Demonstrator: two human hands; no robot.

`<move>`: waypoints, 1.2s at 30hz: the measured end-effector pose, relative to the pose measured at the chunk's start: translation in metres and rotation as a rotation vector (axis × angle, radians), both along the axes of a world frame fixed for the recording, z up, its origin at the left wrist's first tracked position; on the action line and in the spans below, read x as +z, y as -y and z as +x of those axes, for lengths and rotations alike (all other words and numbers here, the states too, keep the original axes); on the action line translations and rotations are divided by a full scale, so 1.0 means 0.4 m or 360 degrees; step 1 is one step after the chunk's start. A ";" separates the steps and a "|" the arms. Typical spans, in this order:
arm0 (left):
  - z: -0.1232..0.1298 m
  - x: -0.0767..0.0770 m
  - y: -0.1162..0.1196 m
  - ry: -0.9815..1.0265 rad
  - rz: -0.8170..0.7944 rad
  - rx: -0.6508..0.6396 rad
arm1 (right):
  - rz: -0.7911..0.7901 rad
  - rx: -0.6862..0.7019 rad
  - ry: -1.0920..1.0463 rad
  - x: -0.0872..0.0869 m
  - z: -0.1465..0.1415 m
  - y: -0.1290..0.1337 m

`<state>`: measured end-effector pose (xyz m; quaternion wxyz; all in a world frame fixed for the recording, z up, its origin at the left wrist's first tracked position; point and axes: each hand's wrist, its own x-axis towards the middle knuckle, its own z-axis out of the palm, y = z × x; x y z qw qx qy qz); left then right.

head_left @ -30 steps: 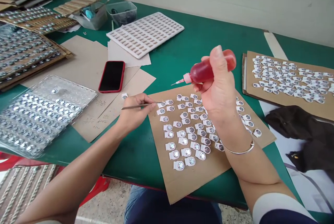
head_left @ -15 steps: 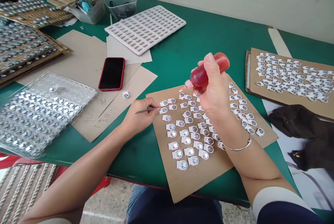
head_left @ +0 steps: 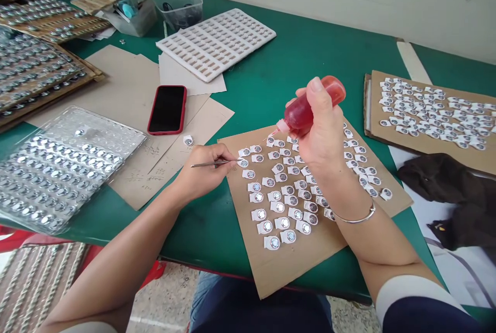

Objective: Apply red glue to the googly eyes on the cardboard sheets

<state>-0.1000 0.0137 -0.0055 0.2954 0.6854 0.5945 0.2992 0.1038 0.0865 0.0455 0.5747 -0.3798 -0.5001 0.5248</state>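
Green tabletop (head_left: pixel 310 64) spreads beneath the work. The left hand (head_left: pixel 207 170) pinches a slim metal tool (head_left: pixel 203 165) between closed fingertips, its tip at a disc-topped white tab (head_left: pixel 243 163); contact is too small to tell. The right hand (head_left: pixel 323 136) wraps snugly around a red bottle (head_left: pixel 300 113), nozzle slanting down over the far edge of a cardboard sheet (head_left: pixel 271 271) bearing many such tabs. Leftward lie a phone (head_left: pixel 167 109) and a clear tray (head_left: pixel 104 129) of silvery pieces; rightward, a second tab-covered sheet (head_left: pixel 375 103).
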 end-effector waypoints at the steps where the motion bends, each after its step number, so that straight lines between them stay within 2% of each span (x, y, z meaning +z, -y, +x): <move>1: -0.002 -0.002 0.000 -0.0004 -0.0009 -0.0024 | -0.0005 0.0001 0.0007 -0.001 -0.001 0.000; 8: -0.007 -0.025 -0.002 -0.0003 -0.0052 -0.0069 | 0.0046 -0.0002 0.0031 -0.011 -0.006 0.002; 27: 0.000 -0.024 0.000 -0.0074 -0.0057 -0.0136 | 0.0000 -0.0013 0.0035 -0.015 -0.007 -0.002; 36: 0.003 -0.025 0.002 -0.0040 -0.0046 -0.0168 | 0.0137 0.0036 0.0182 -0.034 -0.004 -0.006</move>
